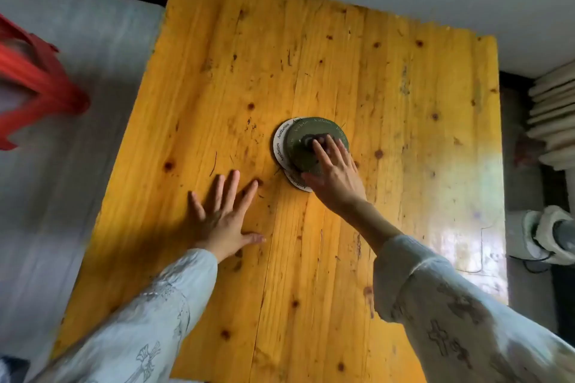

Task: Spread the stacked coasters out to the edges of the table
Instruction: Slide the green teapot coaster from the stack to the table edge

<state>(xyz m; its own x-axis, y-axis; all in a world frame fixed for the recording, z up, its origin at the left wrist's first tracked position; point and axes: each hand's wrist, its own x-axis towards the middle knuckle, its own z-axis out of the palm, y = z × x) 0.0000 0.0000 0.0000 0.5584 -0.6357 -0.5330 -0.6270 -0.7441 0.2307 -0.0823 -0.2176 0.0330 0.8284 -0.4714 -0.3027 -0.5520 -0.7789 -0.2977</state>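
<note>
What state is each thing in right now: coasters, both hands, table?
Coaster stack: mid-table, slightly fanned, none at the edges yet.
Right hand: fingers flat on the top coaster, not gripping.
Left hand: open, flat on the wood, holding nothing.
Table: holds only the stack.

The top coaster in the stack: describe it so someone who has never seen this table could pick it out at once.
Start at the yellow wooden table and go to the small pile of round coasters near its middle. The top coaster is the dark green disc under the fingers of the right hand. The discs peeking out beneath it on the left and near side show white rims with lettering.
</note>
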